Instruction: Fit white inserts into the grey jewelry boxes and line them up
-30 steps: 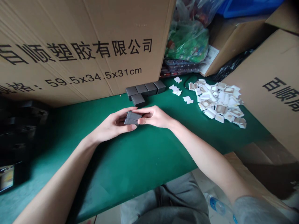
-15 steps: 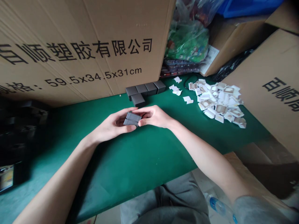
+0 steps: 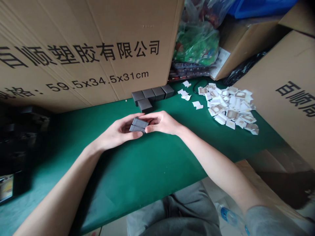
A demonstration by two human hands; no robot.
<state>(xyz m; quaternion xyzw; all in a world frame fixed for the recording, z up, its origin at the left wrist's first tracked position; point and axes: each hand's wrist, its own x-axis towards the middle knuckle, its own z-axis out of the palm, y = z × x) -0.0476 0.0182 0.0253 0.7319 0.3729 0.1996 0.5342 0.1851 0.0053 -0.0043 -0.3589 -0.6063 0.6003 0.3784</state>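
A small dark grey box (image 3: 138, 124) with a seam line across it is held between both hands above the green tabletop (image 3: 147, 164). My left hand (image 3: 118, 131) wraps its left side, thumb along the near edge. From the right, my right hand (image 3: 162, 123) pinches it between thumb and fingers. Some fingertips are hidden behind the box. Just beyond the hands, several similar dark grey boxes (image 3: 149, 94) stand in a row against a carton, with one box (image 3: 145, 106) set in front of them.
A heap of white folded paper pieces (image 3: 232, 105) lies at the right, with a few loose ones nearby. A large carton (image 3: 93, 29) walls off the back; another carton (image 3: 290, 82) stands right. Dark items (image 3: 19, 141) crowd the left. A plastic bottle (image 3: 231, 216) lies below the table.
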